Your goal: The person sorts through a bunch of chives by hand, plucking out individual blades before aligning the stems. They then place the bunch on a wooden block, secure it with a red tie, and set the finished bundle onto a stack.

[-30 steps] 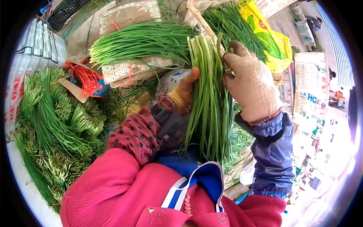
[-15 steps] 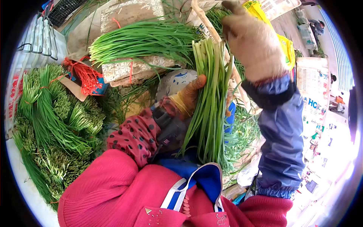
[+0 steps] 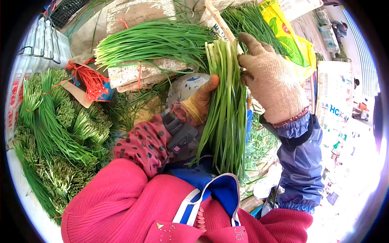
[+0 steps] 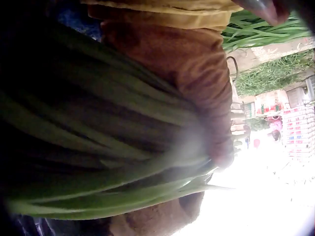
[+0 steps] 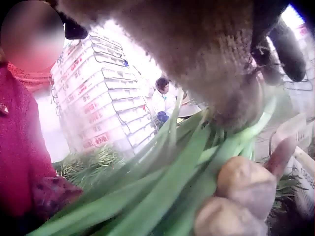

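Fingers (image 4: 206,93) of the left hand (image 3: 199,103), in a yellow-brown glove, are curling tight round a bunch of chives (image 3: 225,113), with the thumb pressing on the near side of the stalks about midway up. That bunch is standing nearly upright in front of the person's chest, its pale cut ends at the top and its leaf tips hanging down toward a blue collar. The right hand (image 3: 272,83), in a beige knitted glove, is closing on the upper stalks from the right. In the right wrist view its fingertips (image 5: 243,184) are clamping stalks against the palm, while in the head view the index finger is sticking up past the cut ends. Both forearms are bending inward, the left in a red dotted sleeve (image 3: 146,143) and the right in a blue sleeve (image 3: 300,162).

Beyond the hands a loose heap of chives (image 3: 154,40) is lying across a patterned board (image 3: 137,75), with red ties (image 3: 91,83) lying just left of it. At the far left, tied bundles (image 3: 56,121) are piling up below a stack of white crates (image 3: 40,40). Behind the right hand a yellow bag (image 3: 293,44) is lying.
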The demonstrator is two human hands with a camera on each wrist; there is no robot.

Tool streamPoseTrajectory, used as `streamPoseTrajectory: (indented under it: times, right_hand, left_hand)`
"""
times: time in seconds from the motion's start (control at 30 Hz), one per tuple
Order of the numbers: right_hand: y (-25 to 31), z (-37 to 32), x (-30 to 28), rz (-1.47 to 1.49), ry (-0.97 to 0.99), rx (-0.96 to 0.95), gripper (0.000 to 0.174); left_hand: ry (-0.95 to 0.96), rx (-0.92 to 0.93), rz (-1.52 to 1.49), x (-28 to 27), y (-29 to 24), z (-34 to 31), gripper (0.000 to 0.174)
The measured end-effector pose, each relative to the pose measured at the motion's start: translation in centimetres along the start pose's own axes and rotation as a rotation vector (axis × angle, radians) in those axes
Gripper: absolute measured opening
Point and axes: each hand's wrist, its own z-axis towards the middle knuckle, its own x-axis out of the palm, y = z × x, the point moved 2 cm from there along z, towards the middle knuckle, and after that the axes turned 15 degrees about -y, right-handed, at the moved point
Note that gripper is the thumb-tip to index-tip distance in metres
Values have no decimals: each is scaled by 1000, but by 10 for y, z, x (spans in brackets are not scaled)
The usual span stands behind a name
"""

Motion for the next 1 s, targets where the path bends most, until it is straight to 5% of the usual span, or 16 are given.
streamPoseTrajectory:
  times: [0.27, 0.33, 0.43, 0.53, 0.63, 0.67, 0.7, 0.73, 0.8, 0.9, 1.0]
  right_hand:
    - [-28, 23, 13, 450, 238, -110, 23]
    - [-24, 30, 14, 319, 291, -85, 27]
    - [-24, 30, 20, 313, 148, -120, 26]
    - [-46, 46, 19, 215, -170, 51, 26]
    - [-90, 53, 8, 315, -410, 436, 22]
    - [-112, 56, 11, 304, -383, 470, 30]
    - [-96, 50, -4, 237, -297, 228, 32]
    - [-97, 40, -5, 173, 29, 652, 32]
    - [-76, -6, 7, 497, 61, 646, 35]
    - [-20, -79, 32, 570, -30, 688, 71]
    - [48, -96, 12, 617, 198, 933, 110]
  left_hand:
    - [93, -31, 90, -8, 3, 2, 88]
    - [64, -31, 50, -10, 4, 1, 87]
    - [63, -48, 39, -5, 4, 0, 88]
    - [69, -72, 106, 0, 3, -6, 91]
    - [35, -72, 95, -4, 9, -2, 91]
    - [-14, -52, 98, -1, 7, -2, 89]
    - [-59, -31, 102, 2, 3, -2, 86]
    - [-104, -10, 105, 4, 1, -1, 84]
    - [-117, 5, 45, 1, -3, 3, 74]
    - [-140, -5, -82, -8, -5, 8, 63]
    - [-316, 59, -37, 12, -8, 4, 65]
